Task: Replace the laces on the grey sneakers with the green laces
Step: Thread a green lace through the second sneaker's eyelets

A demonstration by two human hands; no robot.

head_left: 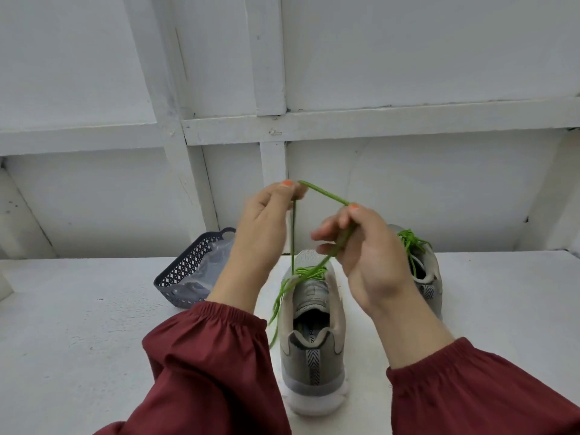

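Observation:
A grey sneaker (314, 356) stands on the white table, heel toward me, with a green lace (309, 273) threaded across its top. One lace end hangs down the shoe's left side. My left hand (266, 227) pinches the lace up high above the shoe. My right hand (364, 246) grips the same lace a little lower, so a taut green stretch runs between the two hands. A second grey sneaker (430, 277) with green lacing (411, 243) stands behind my right hand, partly hidden by it.
A dark blue lattice basket (185, 277) holding clear plastic sits on the table to the left of the shoes. A white panelled wall (345, 127) rises right behind the table. Dark red sleeves cover both forearms.

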